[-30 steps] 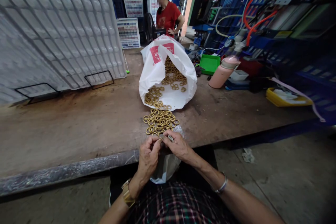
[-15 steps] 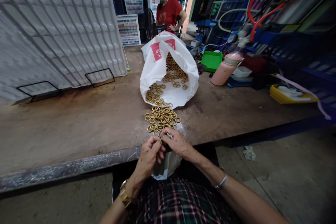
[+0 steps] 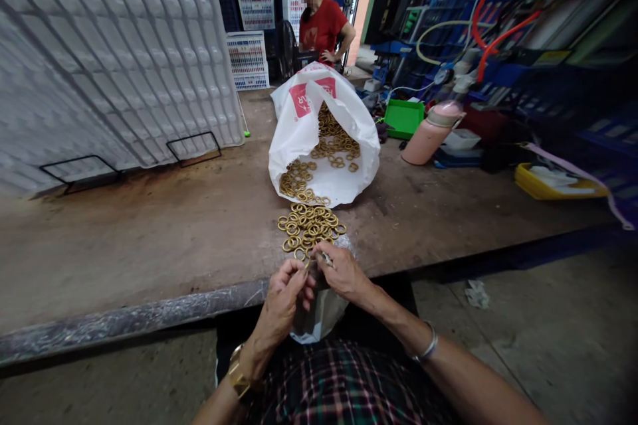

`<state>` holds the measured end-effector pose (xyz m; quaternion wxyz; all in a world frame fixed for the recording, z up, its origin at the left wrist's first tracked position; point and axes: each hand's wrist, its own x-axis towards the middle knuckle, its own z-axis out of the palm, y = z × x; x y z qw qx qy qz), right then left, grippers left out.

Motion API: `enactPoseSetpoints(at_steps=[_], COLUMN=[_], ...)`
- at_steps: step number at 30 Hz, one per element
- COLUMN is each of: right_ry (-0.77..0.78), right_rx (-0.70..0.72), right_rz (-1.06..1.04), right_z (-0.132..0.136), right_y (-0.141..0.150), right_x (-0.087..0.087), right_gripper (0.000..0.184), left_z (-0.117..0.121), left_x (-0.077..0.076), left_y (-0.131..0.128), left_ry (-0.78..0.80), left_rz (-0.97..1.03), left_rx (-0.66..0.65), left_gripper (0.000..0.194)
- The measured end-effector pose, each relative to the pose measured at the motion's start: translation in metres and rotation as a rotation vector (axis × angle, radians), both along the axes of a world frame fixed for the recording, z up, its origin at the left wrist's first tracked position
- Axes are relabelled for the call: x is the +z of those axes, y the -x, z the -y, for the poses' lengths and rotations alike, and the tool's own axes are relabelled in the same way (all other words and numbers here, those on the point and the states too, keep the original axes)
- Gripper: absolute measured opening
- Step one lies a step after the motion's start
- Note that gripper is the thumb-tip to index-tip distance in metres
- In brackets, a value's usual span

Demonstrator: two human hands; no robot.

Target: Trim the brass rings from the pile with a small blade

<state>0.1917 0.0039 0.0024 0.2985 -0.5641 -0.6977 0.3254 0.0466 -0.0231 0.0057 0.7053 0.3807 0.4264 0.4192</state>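
My left hand [image 3: 286, 292] is pinched on a brass-coloured ring [image 3: 307, 265] at the table's front edge. Just right of it, my right hand [image 3: 341, 272] is closed around a small metallic tool [image 3: 327, 258]; its kind is mostly hidden by the fingers. Beyond both hands lies a loose pile of brass rings [image 3: 312, 226] on the table. Behind the pile a white plastic sack [image 3: 294, 139] with red print lies with its mouth toward me, and more rings show inside. Below my hands a pale bag [image 3: 319, 322] hangs partly hidden at the table edge.
Stacked white ribbed trays [image 3: 124, 46] stand on the left of the wooden table [image 3: 149, 239], by black wire frames. At right are a pink bottle [image 3: 426, 139], a green bin [image 3: 405, 118] and a yellow tray [image 3: 553, 189]. A person in a red shirt [image 3: 326, 30] stands behind the sack.
My hands stay close together at the table edge. My right hand has drawn slightly apart from the left fingertips, and the ring in the left pinch shows more. The view has shifted slightly.
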Motion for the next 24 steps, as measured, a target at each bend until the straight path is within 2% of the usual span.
enactPoseSetpoints(at_steps=[3, 6, 17, 20, 24], right_ry=[-0.063, -0.079, -0.094, -0.059, 0.008], right_rx=[0.088, 0.131, 0.125, 0.145, 0.174], right_rz=[0.203, 0.294, 0.308, 0.298, 0.296], right_z=[0.006, 0.009, 0.008, 0.006, 0.005], right_y=[-0.001, 0.001, 0.003, 0.002, -0.002], right_x=[0.0, 0.002, 0.0, 0.001, 0.002], right_gripper=[0.022, 0.023, 0.02, 0.023, 0.02], left_z=[-0.001, -0.001, -0.002, 0.001, 0.008], left_x=[0.001, 0.001, -0.001, -0.001, 0.008], left_y=[0.0, 0.0, 0.0, 0.001, 0.0], left_ry=[-0.028, -0.05, -0.088, -0.139, -0.26], left_rz=[-0.061, -0.108, -0.178, -0.183, -0.204], left_rx=[0.008, 0.019, 0.043, 0.02, -0.067], left_gripper=[0.028, 0.03, 0.03, 0.029, 0.025])
